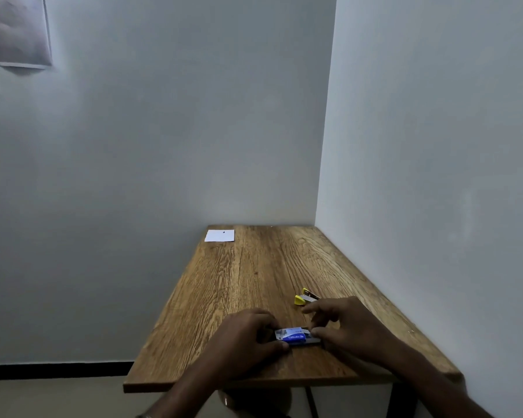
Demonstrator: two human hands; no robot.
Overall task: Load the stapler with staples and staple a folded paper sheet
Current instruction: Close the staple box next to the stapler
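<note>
A small blue and white staple box (295, 336) lies on the wooden table (254, 282) near its front edge. My left hand (248, 336) grips the box's left end with curled fingers. My right hand (344, 327) pinches its right end, where a grey inner tray shows. A little beyond my right hand lies a yellow stapler (305, 297), untouched. A folded white paper sheet (219, 235) with a small dark mark rests flat at the table's far left corner.
The table stands in a corner, with a wall along its far edge and another along its right side. A grey sheet (18, 31) hangs on the wall at the upper left. Floor and a dark skirting strip show to the left of the table.
</note>
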